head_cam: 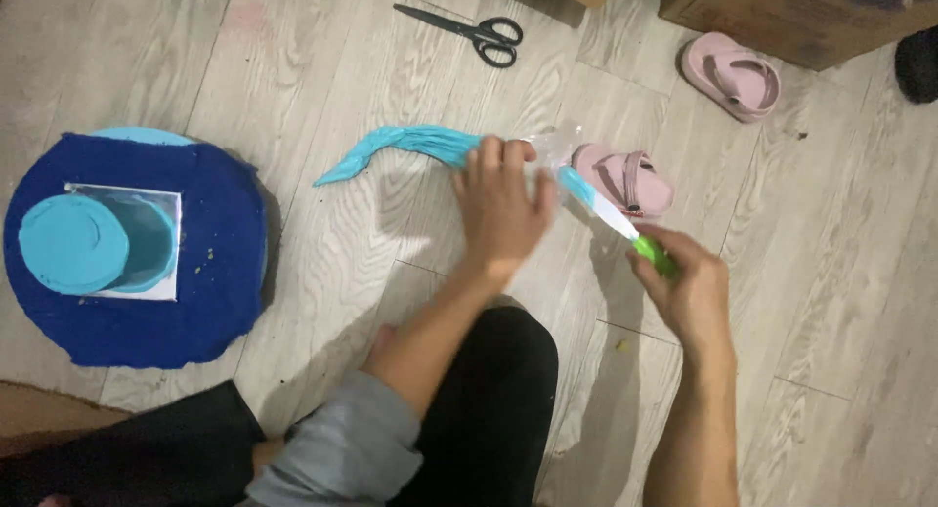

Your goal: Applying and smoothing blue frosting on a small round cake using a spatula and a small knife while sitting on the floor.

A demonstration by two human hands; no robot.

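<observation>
My left hand (500, 206) presses down on the near end of a long, twisted light blue strip (401, 147) that lies on the wooden floor and tapers to the left. My right hand (689, 287) grips the green handle of a tool (653, 254) whose white shaft and blue tip (586, 196) point up-left toward my left hand. A bit of clear plastic (552, 141) lies just beyond my left fingers. What the tip touches is hidden by motion blur.
A dark blue round piece (215, 273) with a light blue cylinder (93, 243) on a white square sits at the left. Black scissors (469, 28) lie at the top. Two small pink sandals (625, 180) (733, 75) and cardboard boxes (791, 14) are at the right.
</observation>
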